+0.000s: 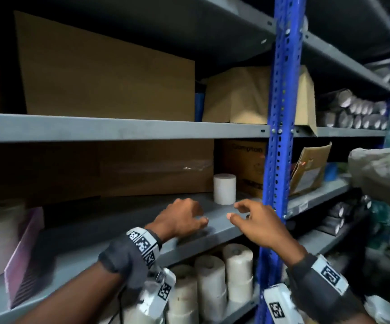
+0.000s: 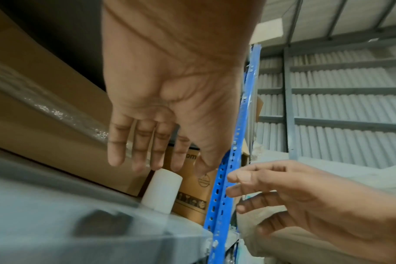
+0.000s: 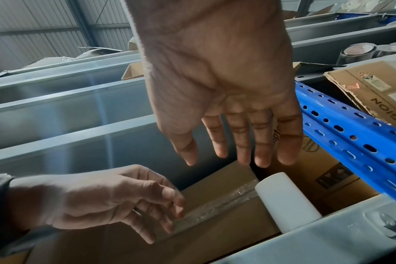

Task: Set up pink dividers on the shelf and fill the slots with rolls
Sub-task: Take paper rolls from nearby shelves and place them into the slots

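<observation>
Your grey shelf (image 1: 110, 228) carries one white roll (image 1: 224, 188) standing upright, its long axis vertical, beside a brown carton (image 1: 154, 168) near the blue upright (image 1: 280, 136). A pink divider (image 1: 23, 256), blurred, seems to lean at the far left. Your left hand (image 1: 181, 218) and right hand (image 1: 257, 224) hover empty, fingers loosely spread. More rolls (image 1: 212, 284) stand on the shelf below.

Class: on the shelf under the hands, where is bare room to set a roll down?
Bare shelf runs between the pink divider and the white roll, before the brown box. Crowded: beside the blue post.
</observation>
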Tool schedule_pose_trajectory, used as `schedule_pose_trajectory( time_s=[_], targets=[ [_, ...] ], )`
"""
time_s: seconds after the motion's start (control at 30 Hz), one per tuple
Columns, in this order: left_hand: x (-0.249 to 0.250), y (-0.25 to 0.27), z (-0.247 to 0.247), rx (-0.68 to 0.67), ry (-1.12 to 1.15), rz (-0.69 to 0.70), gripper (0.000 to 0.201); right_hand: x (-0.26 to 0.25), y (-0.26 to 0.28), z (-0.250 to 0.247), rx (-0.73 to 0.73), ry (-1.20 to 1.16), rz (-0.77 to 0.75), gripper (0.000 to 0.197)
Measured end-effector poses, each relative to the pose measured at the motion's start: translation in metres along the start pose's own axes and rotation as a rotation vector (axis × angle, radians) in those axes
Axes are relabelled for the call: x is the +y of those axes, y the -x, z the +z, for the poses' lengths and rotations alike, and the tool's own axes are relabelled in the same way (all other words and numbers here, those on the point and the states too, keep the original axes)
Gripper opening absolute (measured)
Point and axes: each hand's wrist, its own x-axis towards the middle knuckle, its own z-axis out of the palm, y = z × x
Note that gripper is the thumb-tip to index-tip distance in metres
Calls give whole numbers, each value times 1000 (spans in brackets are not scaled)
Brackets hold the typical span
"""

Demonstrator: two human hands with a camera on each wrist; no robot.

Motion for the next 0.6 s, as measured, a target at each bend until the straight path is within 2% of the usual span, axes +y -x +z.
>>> schedule_pose_trajectory(
  time_s=[0.2,0.33,0.43,0.53,0.6],
  targets=[
    [-20,-80,-3,-124,81,-17,38,20,-71,8,-70,85,54,51],
    [-28,-128,4,-270,243,-27,27,30,-125,13,-95,169,106,54],
    [-39,-163,14,-290,366,-62,27,37,-161,15,-111,233,128,57],
    [-52,-197,26,-324,424,-58,46,46,-195,23,-132,298,156,47],
    [-58,-221,33,-340,465,10,46,51,-214,30,-143,345,154,49]
  ],
)
